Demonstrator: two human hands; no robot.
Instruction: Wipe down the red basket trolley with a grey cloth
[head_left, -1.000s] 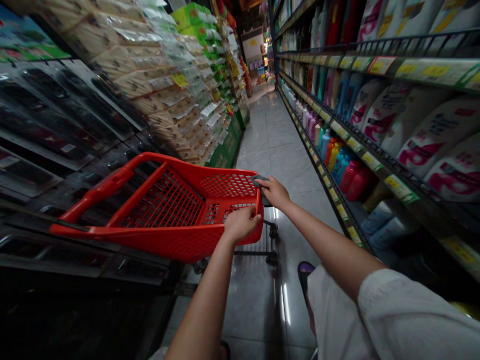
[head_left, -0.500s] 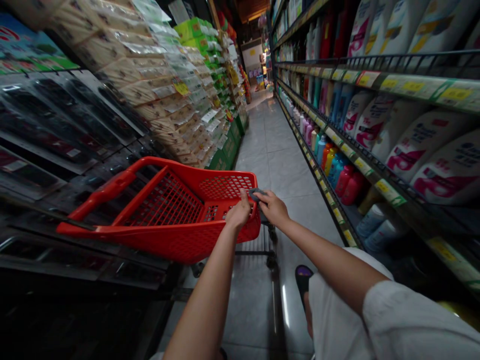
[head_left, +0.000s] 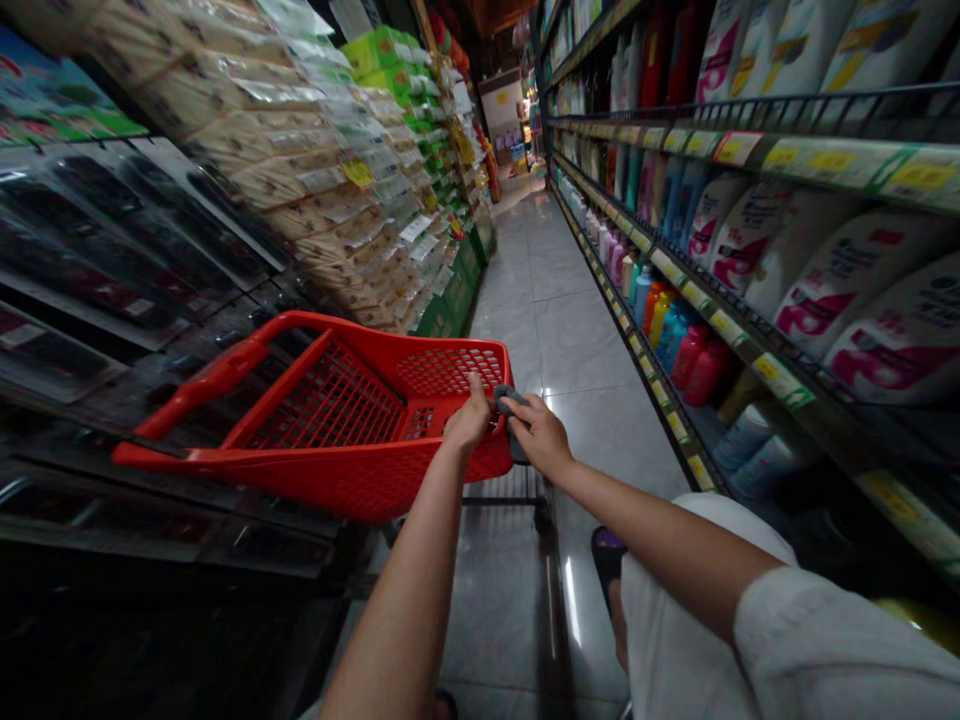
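Note:
A red plastic shopping cart with perforated sides stands in front of me, its handle toward the left. My left hand is closed over the rim near the cart's right end, thumb pointing up, its other fingers mostly hidden. Just to its right, my right hand grips a dark grey cloth and presses it against the outside of that end. Part of the cloth lies over the rim and the rest hangs down the outer face.
Shelves of shampoo bottles run along the right. Stacked tissue packs and hanging blister-packed goods line the left. A tiled aisle floor stretches ahead. A sandaled foot shows below.
My right hand has moved slightly down with the cloth, which now hangs lower over the cart's outer end. My left hand and the cart have shifted slightly left in view.

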